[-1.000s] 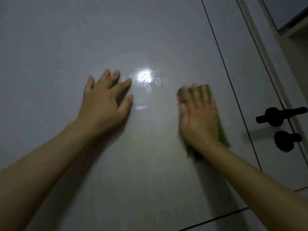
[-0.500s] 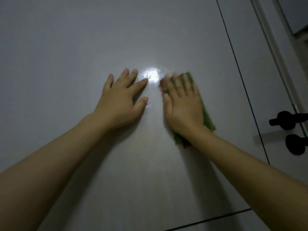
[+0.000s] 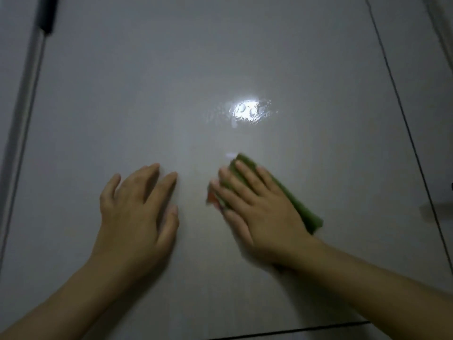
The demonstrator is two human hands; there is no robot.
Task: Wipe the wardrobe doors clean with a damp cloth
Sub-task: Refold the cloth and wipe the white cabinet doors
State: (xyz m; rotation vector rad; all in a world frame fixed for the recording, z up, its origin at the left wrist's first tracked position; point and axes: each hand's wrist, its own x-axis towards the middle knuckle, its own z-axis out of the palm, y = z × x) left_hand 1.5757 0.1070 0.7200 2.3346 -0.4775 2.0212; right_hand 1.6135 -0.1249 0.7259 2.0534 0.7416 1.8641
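Observation:
A pale grey wardrobe door (image 3: 171,82) fills the view, with a bright wet glare patch (image 3: 248,111) above my hands. My right hand (image 3: 259,212) lies flat with straight fingers on a folded green cloth (image 3: 301,209) and presses it against the door; an orange corner of the cloth shows by my thumb. My left hand (image 3: 137,217) rests flat on the door to the left of it, fingers straight, holding nothing. The two hands are a small gap apart.
A dark seam (image 3: 404,119) runs down the right side between this door and the neighbouring panel (image 3: 431,69). Another seam (image 3: 294,331) crosses below my right forearm. A dark vertical strip (image 3: 47,13) stands at the top left edge.
Both hands sit lower in the frame, below the glare patch. My right hand has slid the cloth down the door, away from the wet spot. The black door handles have left the view.

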